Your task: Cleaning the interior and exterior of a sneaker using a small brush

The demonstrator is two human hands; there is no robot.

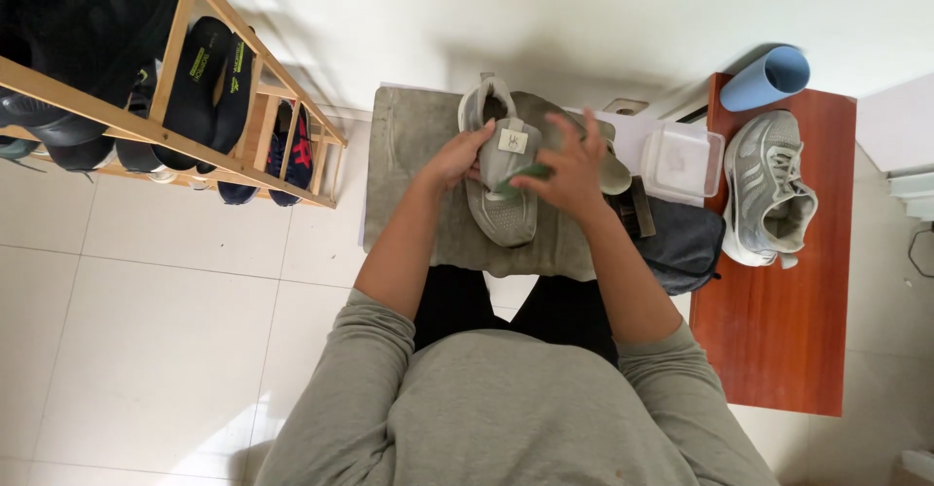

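A grey sneaker (pixel 504 209) lies on a grey-green towel (pixel 409 155) spread on the floor in front of me, toe toward me. My left hand (pixel 457 155) grips the sneaker's left side near the tongue. My right hand (pixel 569 170) pinches a small green item (pixel 520 177) against the top of the shoe, fingers spread; I cannot tell what the item is. A second grey sneaker (pixel 769 189) rests on a red-brown wooden board (pixel 778 350) to the right.
A wooden shoe rack (pixel 165 131) with several dark shoes stands at the left. A clear plastic box (pixel 681 160), a dark grey bag (pixel 681 243) and a rolled blue mat (pixel 769 77) lie at the right. White floor tiles surround me.
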